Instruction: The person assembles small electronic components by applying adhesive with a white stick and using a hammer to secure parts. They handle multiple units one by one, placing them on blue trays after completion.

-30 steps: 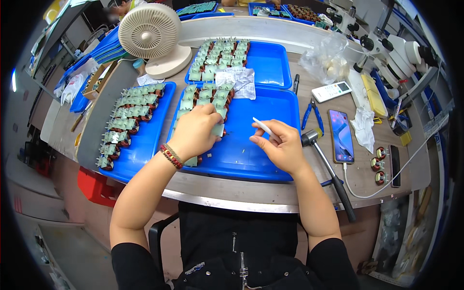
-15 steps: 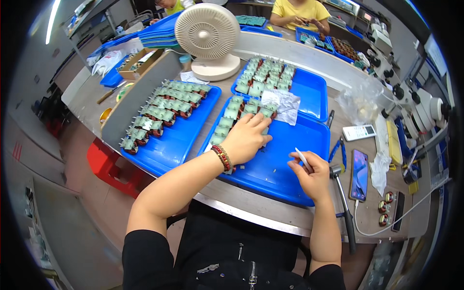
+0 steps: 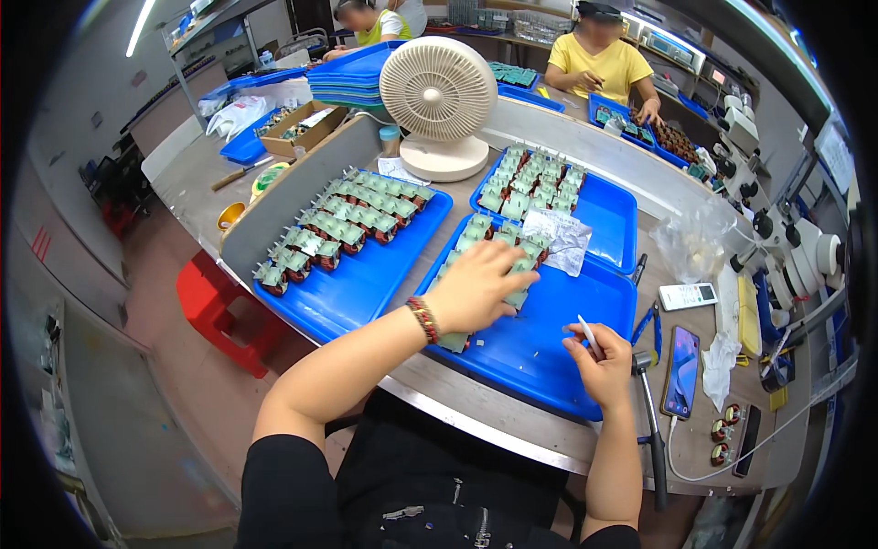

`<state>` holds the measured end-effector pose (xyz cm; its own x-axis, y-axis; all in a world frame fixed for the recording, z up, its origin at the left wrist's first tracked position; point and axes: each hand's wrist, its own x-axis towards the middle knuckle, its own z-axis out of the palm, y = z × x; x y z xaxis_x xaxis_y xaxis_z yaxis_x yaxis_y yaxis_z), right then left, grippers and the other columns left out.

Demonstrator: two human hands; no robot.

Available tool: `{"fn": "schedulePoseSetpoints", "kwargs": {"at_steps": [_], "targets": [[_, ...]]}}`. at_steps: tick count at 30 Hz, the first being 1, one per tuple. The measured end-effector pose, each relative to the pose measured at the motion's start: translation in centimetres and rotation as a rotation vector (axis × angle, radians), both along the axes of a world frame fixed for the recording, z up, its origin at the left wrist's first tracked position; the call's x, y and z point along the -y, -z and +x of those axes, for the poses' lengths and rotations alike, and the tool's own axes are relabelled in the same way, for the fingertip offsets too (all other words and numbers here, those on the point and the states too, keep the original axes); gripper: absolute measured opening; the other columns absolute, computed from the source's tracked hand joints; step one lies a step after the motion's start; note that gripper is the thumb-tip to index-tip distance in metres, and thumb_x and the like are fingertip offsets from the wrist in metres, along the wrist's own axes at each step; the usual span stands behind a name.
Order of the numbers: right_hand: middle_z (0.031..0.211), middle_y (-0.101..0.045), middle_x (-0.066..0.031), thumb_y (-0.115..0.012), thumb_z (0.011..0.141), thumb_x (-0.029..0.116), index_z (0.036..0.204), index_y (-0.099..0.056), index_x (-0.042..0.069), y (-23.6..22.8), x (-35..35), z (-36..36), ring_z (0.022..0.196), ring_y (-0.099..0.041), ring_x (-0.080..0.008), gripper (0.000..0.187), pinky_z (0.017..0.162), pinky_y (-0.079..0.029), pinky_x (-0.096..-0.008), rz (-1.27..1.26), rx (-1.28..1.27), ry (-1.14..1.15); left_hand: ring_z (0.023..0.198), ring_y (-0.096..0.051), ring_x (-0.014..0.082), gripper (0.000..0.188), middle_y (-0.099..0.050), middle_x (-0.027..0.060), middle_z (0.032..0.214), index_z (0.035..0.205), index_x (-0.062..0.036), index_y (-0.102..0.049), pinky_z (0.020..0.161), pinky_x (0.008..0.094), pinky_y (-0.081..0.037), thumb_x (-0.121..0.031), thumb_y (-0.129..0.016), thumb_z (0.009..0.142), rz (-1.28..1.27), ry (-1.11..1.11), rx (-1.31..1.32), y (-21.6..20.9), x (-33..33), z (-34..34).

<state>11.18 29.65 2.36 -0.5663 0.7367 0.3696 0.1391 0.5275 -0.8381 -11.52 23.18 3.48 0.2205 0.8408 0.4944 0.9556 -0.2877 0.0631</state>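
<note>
My left hand [image 3: 476, 285] lies flat on a row of small green coil parts [image 3: 489, 240] in the near blue tray [image 3: 540, 352], fingers spread over them. A beaded bracelet is on that wrist. My right hand [image 3: 604, 361] rests at the tray's right edge and pinches a thin white stick [image 3: 588, 335] between thumb and fingers. A crumpled clear plastic bag [image 3: 558, 240] lies at the far end of the tray.
Two more blue trays of green coil parts [image 3: 343, 224] [image 3: 535, 188] flank it. A white desk fan [image 3: 439, 101] stands behind. Blue pliers [image 3: 647, 325], a hammer [image 3: 647, 412], a phone [image 3: 682, 371] and a calculator [image 3: 688, 296] lie right. Two people work at the far bench.
The view has swung left and up, showing more of the far bench. My left hand stays on the coil parts; my right hand still holds the stick at the tray's right edge.
</note>
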Motion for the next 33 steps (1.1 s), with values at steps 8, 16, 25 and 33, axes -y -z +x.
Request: {"fn": "schedulePoseSetpoints", "kwargs": {"at_steps": [8, 16, 25, 33], "targets": [[0.069, -0.058, -0.0013, -0.068, 0.07, 0.003, 0.087, -0.065, 0.001, 0.2, 0.1, -0.1, 0.05, -0.042, -0.001, 0.017, 0.043, -0.031, -0.0167, 0.022, -0.005, -0.027, 0.106, -0.043, 0.0311, 0.043, -0.05, 0.012, 0.11, 0.103, -0.0087, -0.06, 0.09, 0.043, -0.034, -0.019, -0.071, 0.063, 0.292, -0.747, -0.007, 1.9, 3.3, -11.5], [0.072, -0.059, -0.0015, -0.069, 0.07, 0.003, 0.089, -0.065, 0.001, 0.2, -0.4, 0.1, 0.052, -0.043, -0.0005, 0.019, 0.043, -0.031, -0.0157, -0.01, -0.028, 0.014, 0.104, -0.044, 0.0275, 0.013, -0.059, 0.0062, 0.093, 0.078, -0.015, -0.07, 0.093, 0.0426, -0.032, -0.014, -0.068, 0.065, 0.296, -0.703, 0.056, 4.4, 3.1, -13.3], [0.077, -0.057, -0.0017, -0.069, 0.066, -0.005, 0.103, -0.059, 0.002, 0.2, 0.9, -0.2, 0.05, -0.036, 0.0008, 0.039, 0.043, -0.029, -0.0145, -0.041, -0.15, -0.082, 0.076, -0.058, 0.0099, 0.015, -0.062, 0.0066, 0.094, 0.09, 0.0021, -0.064, 0.068, 0.0221, -0.048, 0.001, -0.063, 0.075, 0.244, -0.136, 1.299, -0.4, 2.9, -6.4], [0.096, -0.048, 0.0006, -0.075, 0.062, -0.002, 0.119, -0.052, 0.007, -1.1, 2.1, 0.3, 0.05, -0.03, 0.0007, 0.063, 0.043, -0.025, -0.0148, -0.274, -0.329, -0.329, 0.074, -0.059, 0.0107, 0.023, -0.062, 0.0087, 0.089, 0.095, 0.0027, -0.06, 0.063, 0.0232, -0.05, 0.002, -0.066, 0.073, -0.352, 0.204, 1.484, -3.2, 2.6, 5.4]]}}
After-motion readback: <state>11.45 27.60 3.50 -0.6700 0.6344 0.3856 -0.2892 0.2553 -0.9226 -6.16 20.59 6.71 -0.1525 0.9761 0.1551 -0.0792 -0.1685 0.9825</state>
